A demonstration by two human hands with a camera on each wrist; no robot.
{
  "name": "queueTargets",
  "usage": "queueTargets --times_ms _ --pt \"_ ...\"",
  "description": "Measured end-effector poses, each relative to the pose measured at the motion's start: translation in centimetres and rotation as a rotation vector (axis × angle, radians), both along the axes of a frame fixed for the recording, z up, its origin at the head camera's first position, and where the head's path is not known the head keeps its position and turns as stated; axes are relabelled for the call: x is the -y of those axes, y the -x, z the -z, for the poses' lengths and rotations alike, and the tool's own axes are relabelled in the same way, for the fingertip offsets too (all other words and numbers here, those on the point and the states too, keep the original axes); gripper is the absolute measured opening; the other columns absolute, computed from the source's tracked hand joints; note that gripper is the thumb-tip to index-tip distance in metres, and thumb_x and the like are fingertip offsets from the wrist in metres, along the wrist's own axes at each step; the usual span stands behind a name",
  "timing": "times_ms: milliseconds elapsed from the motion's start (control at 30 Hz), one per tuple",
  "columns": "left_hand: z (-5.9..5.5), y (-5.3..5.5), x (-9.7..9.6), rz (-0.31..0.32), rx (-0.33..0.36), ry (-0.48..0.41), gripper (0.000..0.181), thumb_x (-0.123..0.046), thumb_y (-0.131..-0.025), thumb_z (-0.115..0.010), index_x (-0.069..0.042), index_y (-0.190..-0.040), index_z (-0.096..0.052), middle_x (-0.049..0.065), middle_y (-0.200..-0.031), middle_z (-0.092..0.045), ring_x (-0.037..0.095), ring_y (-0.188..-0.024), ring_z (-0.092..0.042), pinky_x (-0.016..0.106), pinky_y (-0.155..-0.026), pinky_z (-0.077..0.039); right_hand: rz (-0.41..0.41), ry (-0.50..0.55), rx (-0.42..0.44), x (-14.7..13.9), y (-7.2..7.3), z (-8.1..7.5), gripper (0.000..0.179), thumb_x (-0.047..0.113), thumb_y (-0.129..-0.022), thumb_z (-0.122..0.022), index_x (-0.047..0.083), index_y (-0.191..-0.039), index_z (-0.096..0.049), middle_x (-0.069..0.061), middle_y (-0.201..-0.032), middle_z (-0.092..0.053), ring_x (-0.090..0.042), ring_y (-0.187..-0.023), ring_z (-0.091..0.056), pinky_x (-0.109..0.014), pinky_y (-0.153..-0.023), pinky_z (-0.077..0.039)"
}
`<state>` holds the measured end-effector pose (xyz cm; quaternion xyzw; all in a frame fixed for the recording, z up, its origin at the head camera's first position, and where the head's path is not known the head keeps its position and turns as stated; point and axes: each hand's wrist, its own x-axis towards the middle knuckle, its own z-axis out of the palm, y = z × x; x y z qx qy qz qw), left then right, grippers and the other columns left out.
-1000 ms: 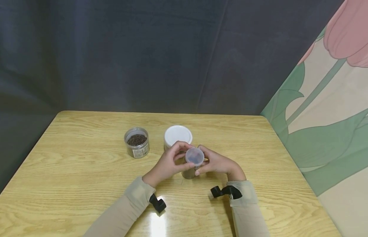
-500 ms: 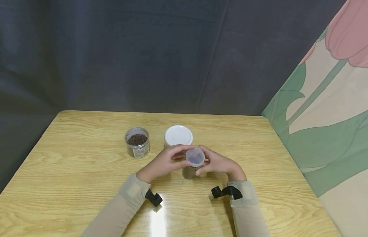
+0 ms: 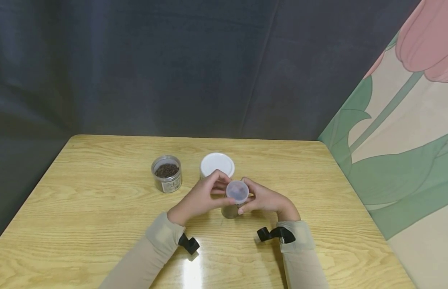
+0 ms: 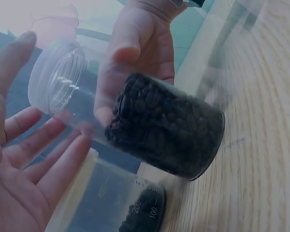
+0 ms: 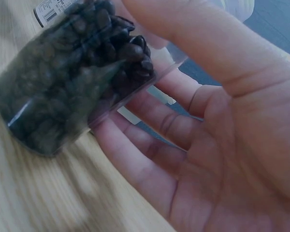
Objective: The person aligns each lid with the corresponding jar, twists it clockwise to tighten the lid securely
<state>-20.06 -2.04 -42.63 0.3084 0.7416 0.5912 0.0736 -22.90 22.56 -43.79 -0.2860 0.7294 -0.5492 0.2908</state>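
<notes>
A clear plastic jar part filled with dark beans stands on the table, topped by a translucent lid. My right hand grips the jar's side, thumb in front and fingers behind. The left hand is spread around the lid from the left, its fingers loosely bent. In the left wrist view a gap shows between its thumb and the lid, with the fingertips close to the lid's lower edge. Those same fingers hide part of the container behind.
Behind my left hand stands a white-lidded container; its clear wall carries measuring marks and dark contents. An uncovered clear tub of brown granules with a label stands left of it. The wooden table meets a dark curtain at its back.
My left hand drew back leftward and flattened, then its index finger arched again beside the lid. The right hand and the jar have hardly moved.
</notes>
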Motion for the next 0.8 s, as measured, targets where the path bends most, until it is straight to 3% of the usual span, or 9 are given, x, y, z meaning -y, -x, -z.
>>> queueTargets --times_ms 200,433,633,800 --pt "-0.15 -0.22 -0.1 -0.023 -0.042 0.048 0.045 -0.019 -0.091 -0.08 -0.008 -0.126 -0.054 0.01 -0.123 -0.063 0.024 -0.114 -0.066 0.03 -0.096 -0.058 -0.003 0.0 0.009 0.12 0.01 -0.03 0.059 0.012 -0.084 -0.086 0.003 -0.125 -0.045 -0.013 -0.129 -0.052 -0.028 -0.121 -0.056 -0.038 -0.093 -0.058" --pt "-0.07 0.2 0.19 0.038 -0.044 0.041 0.045 -0.013 -0.095 -0.074 -0.004 -0.134 -0.054 0.01 -0.129 -0.06 0.026 -0.12 -0.063 0.027 -0.099 -0.054 -0.014 0.021 0.027 0.02 -0.06 -0.19 0.058 0.013 -0.085 -0.085 0.003 -0.126 -0.044 -0.015 -0.131 -0.051 -0.03 -0.122 -0.056 -0.04 -0.093 -0.058" --pt "-0.15 0.33 0.6 0.088 -0.025 0.04 0.051 -0.008 -0.098 -0.068 0.0 -0.144 -0.046 0.017 -0.137 -0.056 0.03 -0.125 -0.059 0.029 -0.103 -0.053 -0.027 0.038 0.058 -0.1 0.09 -0.01 0.059 0.014 -0.085 -0.084 0.002 -0.126 -0.043 -0.018 -0.132 -0.05 -0.031 -0.119 -0.061 -0.039 -0.089 -0.059" --pt "-0.42 0.22 0.55 0.086 -0.019 0.039 0.044 -0.011 -0.103 -0.062 0.0 -0.14 -0.04 0.018 -0.135 -0.057 0.03 -0.124 -0.06 0.029 -0.102 -0.053 -0.031 0.039 0.046 -0.11 0.13 0.02 0.057 0.015 -0.086 -0.084 0.002 -0.123 -0.043 -0.017 -0.13 -0.05 -0.029 -0.116 -0.062 -0.036 -0.089 -0.058"
